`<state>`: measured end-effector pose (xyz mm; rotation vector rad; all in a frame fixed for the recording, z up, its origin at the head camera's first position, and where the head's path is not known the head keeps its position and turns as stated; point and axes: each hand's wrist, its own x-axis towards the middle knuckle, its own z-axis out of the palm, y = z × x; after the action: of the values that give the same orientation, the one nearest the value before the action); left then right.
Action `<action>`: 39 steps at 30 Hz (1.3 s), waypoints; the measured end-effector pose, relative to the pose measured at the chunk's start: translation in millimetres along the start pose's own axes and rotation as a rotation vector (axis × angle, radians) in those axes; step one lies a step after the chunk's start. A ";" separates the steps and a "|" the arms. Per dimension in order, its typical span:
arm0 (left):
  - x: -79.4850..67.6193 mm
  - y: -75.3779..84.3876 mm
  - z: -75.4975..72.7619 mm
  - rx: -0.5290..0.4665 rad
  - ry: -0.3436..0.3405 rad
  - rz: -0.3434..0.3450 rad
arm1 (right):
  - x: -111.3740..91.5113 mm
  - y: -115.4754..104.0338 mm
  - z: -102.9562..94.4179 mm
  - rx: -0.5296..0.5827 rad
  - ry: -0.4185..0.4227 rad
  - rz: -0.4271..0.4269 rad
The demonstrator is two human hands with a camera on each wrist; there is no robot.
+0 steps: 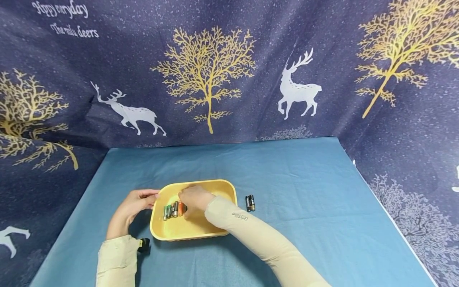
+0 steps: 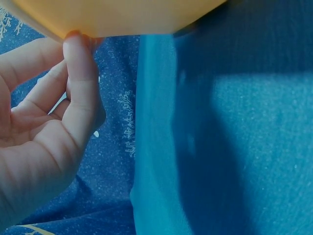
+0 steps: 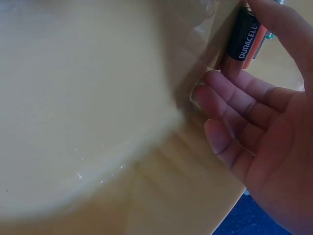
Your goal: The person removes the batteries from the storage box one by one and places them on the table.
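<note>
A yellow plastic tub (image 1: 190, 237) stands on the blue cloth. My left hand (image 1: 134, 205) pinches its left rim between thumb and fingers; the left wrist view shows the thumb (image 2: 80, 63) right at the tub's edge. Inside the tub, my right hand (image 1: 195, 199) holds a black and copper Duracell battery (image 3: 243, 39), its thumb on one end and fingertips at the other. This battery stands beside a row of several batteries (image 1: 172, 210), green, dark and orange, lying side by side in the tub's left part.
Two dark batteries (image 1: 250, 203) lie side by side on the blue cloth (image 1: 305, 179), right of the tub. A dark blue hanging (image 1: 251, 99) with deer and trees rises behind and at both sides. A small black device (image 1: 144, 245) sits at the left wrist.
</note>
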<state>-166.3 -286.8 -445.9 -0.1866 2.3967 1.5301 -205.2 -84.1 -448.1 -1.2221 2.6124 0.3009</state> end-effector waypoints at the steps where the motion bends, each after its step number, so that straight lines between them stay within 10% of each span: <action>1: 0.2 0.0 0.2 -0.002 0.001 0.000 | -0.3 0.1 0.3 -0.002 -0.002 0.000; 39: -1.2 -0.2 0.5 0.035 0.010 0.000 | -21.8 4.5 -12.7 0.002 -0.013 -0.020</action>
<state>-165.1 -286.6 -445.9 -0.1877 2.4292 1.4899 -196.8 -69.2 -429.0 -1.2402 2.5872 0.3021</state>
